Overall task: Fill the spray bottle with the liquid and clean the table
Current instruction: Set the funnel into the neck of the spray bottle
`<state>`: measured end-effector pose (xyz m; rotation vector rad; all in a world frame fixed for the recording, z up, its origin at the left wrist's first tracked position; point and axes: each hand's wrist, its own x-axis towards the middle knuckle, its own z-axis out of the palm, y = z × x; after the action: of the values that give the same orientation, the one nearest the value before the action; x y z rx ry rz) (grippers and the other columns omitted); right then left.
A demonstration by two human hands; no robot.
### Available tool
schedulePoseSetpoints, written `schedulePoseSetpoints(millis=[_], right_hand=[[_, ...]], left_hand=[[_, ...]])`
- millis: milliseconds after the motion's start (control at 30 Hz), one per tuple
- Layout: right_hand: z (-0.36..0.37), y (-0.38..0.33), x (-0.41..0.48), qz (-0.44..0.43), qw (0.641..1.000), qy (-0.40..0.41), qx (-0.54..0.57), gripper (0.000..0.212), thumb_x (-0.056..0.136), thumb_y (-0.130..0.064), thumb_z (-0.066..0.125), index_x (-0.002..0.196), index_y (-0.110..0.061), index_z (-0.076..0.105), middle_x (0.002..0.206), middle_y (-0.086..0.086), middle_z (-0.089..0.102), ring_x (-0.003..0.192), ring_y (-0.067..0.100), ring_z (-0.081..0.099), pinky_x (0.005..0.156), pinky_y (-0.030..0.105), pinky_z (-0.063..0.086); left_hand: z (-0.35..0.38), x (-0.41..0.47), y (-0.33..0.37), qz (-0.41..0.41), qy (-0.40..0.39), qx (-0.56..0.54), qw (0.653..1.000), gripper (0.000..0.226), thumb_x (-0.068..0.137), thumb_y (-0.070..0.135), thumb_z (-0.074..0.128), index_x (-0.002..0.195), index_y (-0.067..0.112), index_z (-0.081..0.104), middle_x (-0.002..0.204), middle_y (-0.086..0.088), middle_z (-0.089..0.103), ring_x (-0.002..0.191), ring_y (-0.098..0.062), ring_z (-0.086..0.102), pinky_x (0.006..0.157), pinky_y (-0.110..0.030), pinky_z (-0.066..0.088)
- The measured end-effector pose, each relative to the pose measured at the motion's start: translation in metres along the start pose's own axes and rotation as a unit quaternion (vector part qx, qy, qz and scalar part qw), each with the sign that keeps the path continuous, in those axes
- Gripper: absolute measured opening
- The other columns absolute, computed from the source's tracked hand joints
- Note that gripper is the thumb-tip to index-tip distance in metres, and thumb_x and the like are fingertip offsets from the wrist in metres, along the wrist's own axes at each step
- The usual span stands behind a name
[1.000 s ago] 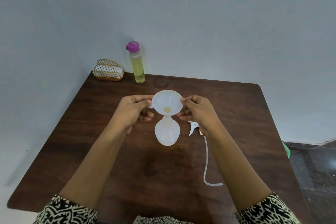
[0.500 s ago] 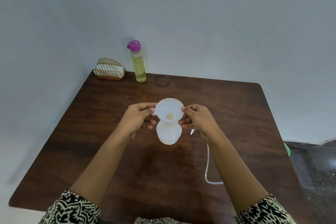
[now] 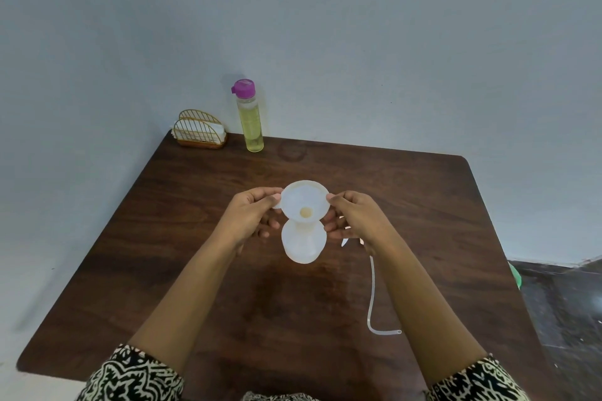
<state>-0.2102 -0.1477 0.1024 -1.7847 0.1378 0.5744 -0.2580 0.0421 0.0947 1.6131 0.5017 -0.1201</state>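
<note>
A white funnel (image 3: 304, 202) stands with its spout in the neck of a translucent white spray bottle (image 3: 303, 246) at the middle of the dark wooden table (image 3: 423, 205). My left hand (image 3: 252, 216) pinches the funnel's left rim and tab. On the opposite side my right hand (image 3: 353, 218) pinches the right rim. The bottle's spray head (image 3: 350, 238) lies on the table behind my right wrist, mostly hidden, and its clear tube (image 3: 373, 299) trails toward me. A tall bottle of yellow liquid (image 3: 250, 117) with a purple cap stands at the table's far edge.
A gold wire napkin holder (image 3: 200, 131) with white napkins sits at the far left corner, against the wall. A green object (image 3: 515, 275) shows on the dark floor beyond the table's right edge.
Both hands have lowered the funnel onto the spray bottle; its spout now sits deeper in the neck. The view has shifted slightly.
</note>
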Motion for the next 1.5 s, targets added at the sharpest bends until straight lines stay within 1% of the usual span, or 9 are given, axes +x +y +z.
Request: schedulePoseSetpoints(millis=[167, 433, 567, 700, 900, 1167, 1267, 1400, 1500], right_hand=[[-0.006, -0.001, 0.000, -0.020, 0.998, 0.022, -0.050, 0.024, 0.095, -0.033, 0.055, 0.097, -0.010, 0.064, 0.079, 0.004, 0.070, 0.063, 0.015, 0.066, 0.055, 0.024, 0.053], [-0.010, -0.014, 0.011, -0.066, 0.989, 0.037, -0.131, 0.020, 0.094, -0.037, 0.055, 0.099, -0.020, 0.063, 0.087, -0.004, 0.070, 0.073, 0.012, 0.069, 0.060, 0.024, 0.055], [-0.005, -0.017, 0.019, -0.046, 0.991, -0.008, -0.126, 0.014, 0.093, -0.024, 0.060, 0.101, -0.014, 0.064, 0.091, 0.004, 0.071, 0.071, 0.016, 0.071, 0.061, 0.025, 0.057], [-0.003, -0.013, 0.022, -0.047, 0.992, -0.016, -0.120, 0.011, 0.091, -0.014, 0.062, 0.102, -0.012, 0.064, 0.093, 0.007, 0.071, 0.074, 0.018, 0.072, 0.067, 0.028, 0.060], [-0.007, -0.005, 0.023, -0.055, 0.993, -0.016, -0.105, 0.011, 0.091, -0.011, 0.061, 0.102, -0.011, 0.064, 0.093, 0.008, 0.072, 0.073, 0.017, 0.072, 0.059, 0.023, 0.055], [-0.007, -0.006, 0.020, -0.042, 0.993, -0.015, -0.108, 0.014, 0.093, -0.017, 0.060, 0.105, -0.010, 0.062, 0.092, 0.008, 0.071, 0.075, 0.019, 0.072, 0.068, 0.030, 0.060], [-0.008, -0.008, 0.017, -0.044, 0.992, -0.003, -0.118, 0.017, 0.093, -0.027, 0.059, 0.105, -0.015, 0.062, 0.091, 0.001, 0.070, 0.073, 0.014, 0.070, 0.066, 0.030, 0.059], [-0.013, -0.020, 0.019, -0.089, 0.980, 0.037, -0.173, 0.018, 0.090, -0.038, 0.058, 0.097, -0.023, 0.063, 0.094, -0.004, 0.068, 0.083, 0.016, 0.069, 0.073, 0.034, 0.059], [-0.013, -0.045, 0.035, -0.132, 0.967, 0.030, -0.215, 0.019, 0.089, -0.041, 0.058, 0.095, -0.025, 0.064, 0.089, -0.007, 0.065, 0.085, 0.014, 0.066, 0.081, 0.040, 0.057]], left_hand=[[-0.005, -0.001, 0.002, -0.002, 0.012, 0.007, 1.000, 0.021, 0.097, 0.027, 0.055, 0.111, 0.020, 0.068, 0.093, -0.004, 0.070, 0.062, -0.014, 0.061, 0.047, -0.022, 0.045], [-0.023, 0.004, 0.009, -0.005, 0.028, 0.024, 0.999, 0.020, 0.091, 0.021, 0.064, 0.111, 0.022, 0.066, 0.092, -0.002, 0.073, 0.068, -0.012, 0.066, 0.051, -0.022, 0.050], [-0.022, 0.007, 0.010, -0.029, 0.003, 0.034, 0.999, 0.017, 0.088, 0.017, 0.069, 0.104, 0.018, 0.070, 0.088, -0.002, 0.075, 0.064, -0.010, 0.068, 0.051, -0.022, 0.053], [-0.018, 0.009, 0.008, -0.015, 0.001, 0.001, 1.000, 0.013, 0.086, 0.009, 0.070, 0.099, 0.011, 0.073, 0.076, -0.003, 0.074, 0.057, -0.009, 0.064, 0.049, -0.020, 0.053], [-0.013, 0.009, 0.002, -0.005, 0.008, -0.003, 1.000, 0.010, 0.086, 0.008, 0.069, 0.093, 0.013, 0.074, 0.077, -0.004, 0.074, 0.056, -0.009, 0.064, 0.048, -0.020, 0.052], [-0.008, 0.008, 0.000, -0.013, 0.012, -0.006, 1.000, 0.012, 0.090, 0.012, 0.066, 0.097, 0.013, 0.075, 0.085, -0.006, 0.074, 0.059, -0.011, 0.064, 0.048, -0.022, 0.052], [-0.007, 0.006, 0.004, -0.020, 0.025, -0.013, 0.999, 0.013, 0.093, 0.020, 0.062, 0.098, 0.015, 0.073, 0.087, -0.003, 0.074, 0.060, -0.012, 0.064, 0.047, -0.022, 0.049], [-0.017, 0.009, 0.012, -0.014, 0.054, -0.007, 0.998, 0.017, 0.094, 0.027, 0.060, 0.103, 0.017, 0.071, 0.089, -0.004, 0.073, 0.070, -0.014, 0.064, 0.056, -0.026, 0.049], [-0.030, 0.019, 0.024, 0.003, 0.084, -0.002, 0.996, 0.017, 0.093, 0.028, 0.060, 0.103, 0.019, 0.070, 0.093, -0.002, 0.072, 0.076, -0.014, 0.065, 0.062, -0.029, 0.051]])
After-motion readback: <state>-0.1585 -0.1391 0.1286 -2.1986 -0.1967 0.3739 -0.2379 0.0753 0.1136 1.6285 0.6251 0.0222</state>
